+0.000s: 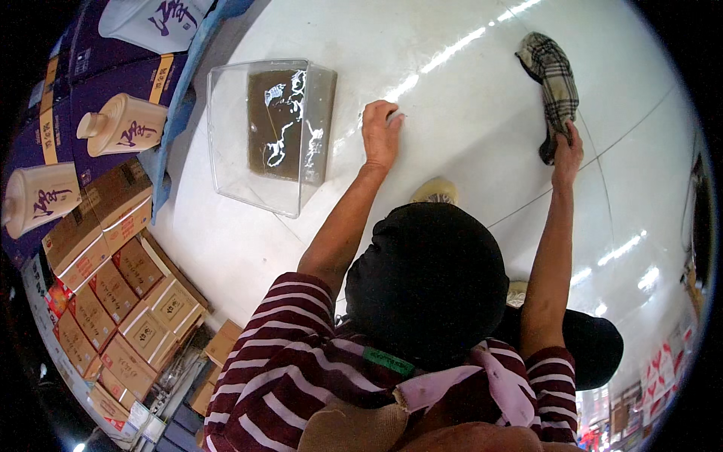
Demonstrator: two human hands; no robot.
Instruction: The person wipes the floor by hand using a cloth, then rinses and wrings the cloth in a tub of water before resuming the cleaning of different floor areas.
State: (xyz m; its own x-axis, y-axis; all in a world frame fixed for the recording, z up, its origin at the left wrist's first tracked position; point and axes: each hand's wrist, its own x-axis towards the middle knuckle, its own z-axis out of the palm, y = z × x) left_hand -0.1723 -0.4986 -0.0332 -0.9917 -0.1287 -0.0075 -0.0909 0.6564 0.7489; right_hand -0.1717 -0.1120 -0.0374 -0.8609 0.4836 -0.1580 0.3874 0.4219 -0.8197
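Note:
My left hand (382, 137) is curled just above the pale tiled floor, its fingers and thumb around a small greyish-white object (395, 116). Most of that object is hidden, and I cannot tell what it is. Farther right, my right hand (569, 150) grips the near end of a black-and-cream plaid cloth (559, 85), which lies bunched lengthwise on the floor. To the left of my left hand stands a clear plastic bin (229, 130). Murky brown water (265, 124) fills its lower part, with light glinting off the surface.
Dark purple cartons (121, 68) with printed bottles stand at the upper left beside a blue cloth (183, 85). Brown cardboard boxes (127, 265) are stacked below them. A yellowish shoe tip (435, 190) shows beyond my dark-clothed knee (429, 277). Light streaks reflect off the floor tiles (474, 113).

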